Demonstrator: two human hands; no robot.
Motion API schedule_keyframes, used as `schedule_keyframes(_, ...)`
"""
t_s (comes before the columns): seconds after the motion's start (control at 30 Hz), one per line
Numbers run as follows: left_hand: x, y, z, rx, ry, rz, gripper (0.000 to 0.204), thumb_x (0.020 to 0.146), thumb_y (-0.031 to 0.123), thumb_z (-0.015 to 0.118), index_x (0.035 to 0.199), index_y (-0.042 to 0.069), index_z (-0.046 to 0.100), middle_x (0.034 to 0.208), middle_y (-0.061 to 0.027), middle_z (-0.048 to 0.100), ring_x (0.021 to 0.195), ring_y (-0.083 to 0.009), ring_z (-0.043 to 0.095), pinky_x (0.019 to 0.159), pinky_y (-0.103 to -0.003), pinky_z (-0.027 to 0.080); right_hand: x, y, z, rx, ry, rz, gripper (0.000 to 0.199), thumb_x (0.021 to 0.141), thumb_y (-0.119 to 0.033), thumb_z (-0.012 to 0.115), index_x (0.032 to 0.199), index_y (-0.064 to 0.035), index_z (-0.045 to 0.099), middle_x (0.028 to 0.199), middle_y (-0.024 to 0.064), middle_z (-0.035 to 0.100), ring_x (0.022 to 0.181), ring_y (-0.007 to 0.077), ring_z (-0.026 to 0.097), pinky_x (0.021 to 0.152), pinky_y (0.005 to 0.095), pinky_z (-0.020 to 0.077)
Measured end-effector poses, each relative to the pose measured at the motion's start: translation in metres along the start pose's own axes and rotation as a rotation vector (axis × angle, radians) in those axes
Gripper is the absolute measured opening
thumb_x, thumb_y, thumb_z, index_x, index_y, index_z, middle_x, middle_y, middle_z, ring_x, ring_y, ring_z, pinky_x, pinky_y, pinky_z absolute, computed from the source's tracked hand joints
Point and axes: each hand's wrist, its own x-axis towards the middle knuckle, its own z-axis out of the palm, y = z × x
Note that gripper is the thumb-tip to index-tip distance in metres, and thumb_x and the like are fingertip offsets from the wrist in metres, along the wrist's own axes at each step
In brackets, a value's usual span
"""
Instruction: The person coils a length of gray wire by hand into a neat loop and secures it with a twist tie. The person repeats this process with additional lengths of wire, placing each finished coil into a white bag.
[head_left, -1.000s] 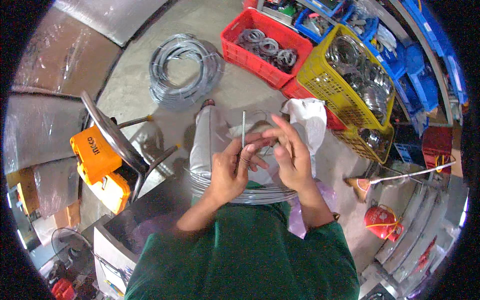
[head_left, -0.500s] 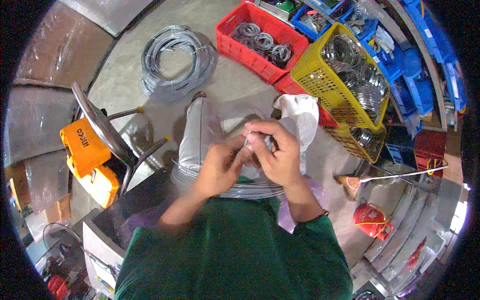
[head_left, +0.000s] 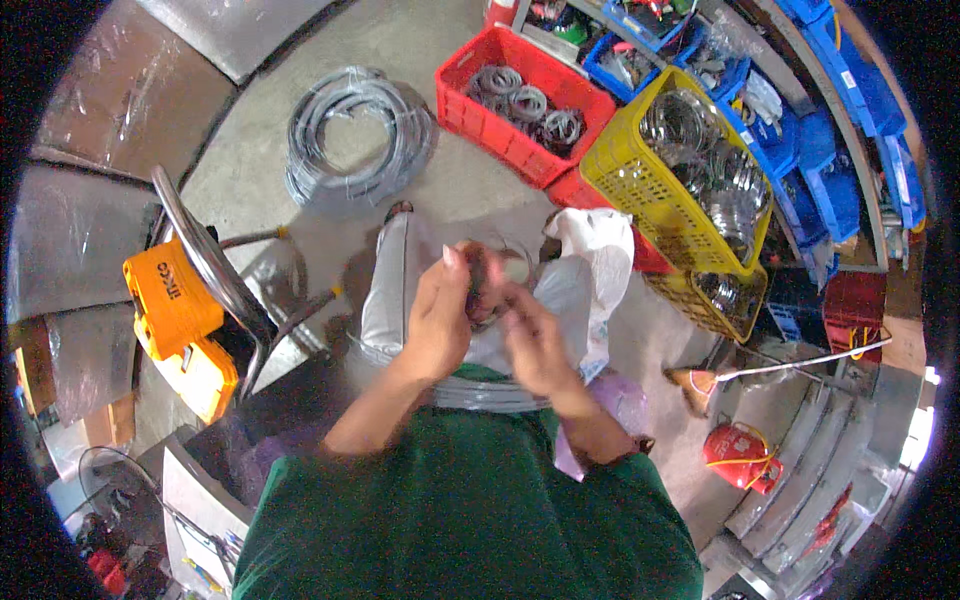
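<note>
Coiled grey wire (head_left: 487, 283) sits pinched between our two hands above our lap, blurred so its exact shape is hard to tell; our left hand (head_left: 440, 315) has its fingers curled round it, and our right hand (head_left: 532, 340) closes on it from the other side. A larger ring of the same wire (head_left: 480, 392) lies across our knees, with a white plastic bag (head_left: 598, 260) just beside it. On the concrete floor (head_left: 260, 170) ahead lie a grey wire bundle (head_left: 355, 135), a red crate (head_left: 520, 100) and a yellow crate (head_left: 690, 160) near the far right corner.
</note>
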Motion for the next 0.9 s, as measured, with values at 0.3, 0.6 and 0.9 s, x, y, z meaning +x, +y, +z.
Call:
schedule_keyframes(0.3,0.021,0.041,-0.001,-0.749,-0.060,0.131,0.022,0.092,0.027,0.043,0.094,0.009,0.054,0.057,0.0036,0.027,0.053,-0.0099,0.026,0.050,-0.028,0.025,0.034,-0.012,-0.007,-0.289,-0.148,-0.336,0.041,0.098,-0.013,0.054,0.135,0.0033,0.047,0.114,0.0167,0.062,0.103,0.0188,0.062,0.090,0.0327,0.0482)
schedule_keyframes(0.6,0.027,0.050,-0.045,0.957,-0.046,0.724,0.033,0.095,0.021,0.051,0.126,0.008,0.058,0.085,-0.0126,0.062,0.087,-0.0276,0.061,0.080,-0.039,0.045,0.049,-0.058,-0.067,-0.844,-0.256,-0.432,0.025,0.092,-0.028,0.065,0.096,-0.0038,0.070,0.083,0.0164,0.069,0.074,0.0337,0.067,0.063,0.0416,0.0514)
schedule_keyframes(0.9,-0.006,0.030,-0.029,0.224,-0.362,-0.155,0.038,0.104,0.035,0.044,0.086,0.005,0.058,0.063,0.0013,0.046,0.053,-0.0135,0.040,0.050,-0.028,0.032,0.084,-0.117,-0.061,-0.866,-0.396,-0.621,0.017,0.082,-0.016,0.074,0.091,-0.0022,0.072,0.073,0.0113,0.065,0.062,0.0246,0.062,0.056,0.0355,0.0465)
